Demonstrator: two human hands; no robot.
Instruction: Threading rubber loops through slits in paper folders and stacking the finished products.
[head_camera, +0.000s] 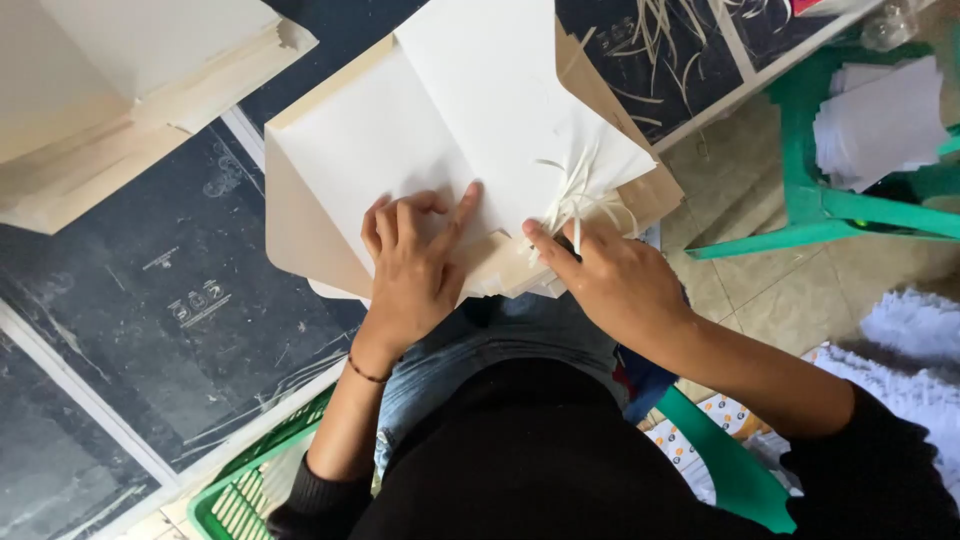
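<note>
A thick stack of white paper sheets (450, 120) with brown card underneath rests on my lap, its near edge toward me. My left hand (412, 262) lies flat on the top sheet near that edge, index finger stretched out, fingers pressing the paper. My right hand (608, 280) grips the stack's near right corner, thumb on top, next to a bunch of thin white paper strips (578, 195) that stick out from between the sheets.
A second stack of white sheets (120, 90) lies at the top left on dark floor mats (150, 300). A green plastic stool (850, 200) with loose white papers stands at right. A green basket (250, 490) sits at my lower left. Shredded white paper (915, 340) lies at right.
</note>
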